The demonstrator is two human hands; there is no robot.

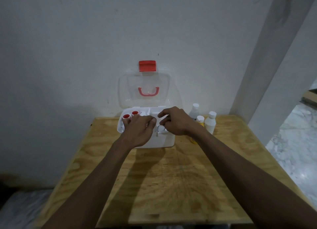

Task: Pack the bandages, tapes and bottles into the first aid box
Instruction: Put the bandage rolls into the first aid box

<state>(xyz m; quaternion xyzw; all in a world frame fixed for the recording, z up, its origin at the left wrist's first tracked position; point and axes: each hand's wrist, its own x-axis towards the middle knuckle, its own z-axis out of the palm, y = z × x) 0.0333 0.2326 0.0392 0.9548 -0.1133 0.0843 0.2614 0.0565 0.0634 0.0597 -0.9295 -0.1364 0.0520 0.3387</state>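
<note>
The white first aid box (154,141) sits open on the far side of the wooden table (171,177). Both hands reach inside. The left hand (139,131) is curled; what it holds is hidden. The right hand (176,122) pinches a small white bottle cap (160,128). Two red-holed tape rolls (130,115) stand far left. Three bottles (210,122) wait right. The clear lid (145,91) stands up.

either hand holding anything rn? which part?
Cannot tell for sure. Right hand fingertips touch a white bottle cap in the first aid box; left hand rests over the box.

The left hand (139,127) and right hand (176,121) are covering most of the first aid box (159,141) inside. The right arm is hiding the yellow bottle's (199,121) lower part.
</note>
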